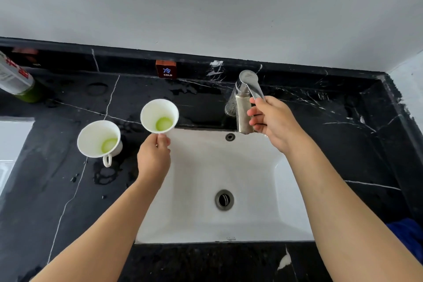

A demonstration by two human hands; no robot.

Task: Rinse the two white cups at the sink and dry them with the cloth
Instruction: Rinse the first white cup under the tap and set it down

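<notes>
My left hand [153,158] holds a white cup [158,112] by its handle, lifted at the sink's back left corner; green liquid lies in its bottom. A second white cup [97,137], also with green liquid, stands on the black counter to the left, handle toward me. My right hand [272,119] grips the lever of the chrome faucet [243,98] behind the white sink [199,224]. No water is visible running. A blue cloth [407,233] shows at the right edge.
A bottle with a green base [18,82] stands at the back left. A brown "COLD" sign [166,69] sits against the backsplash. A white surface [11,139] lies at the left edge. The black marble counter [343,126] is wet around the cups.
</notes>
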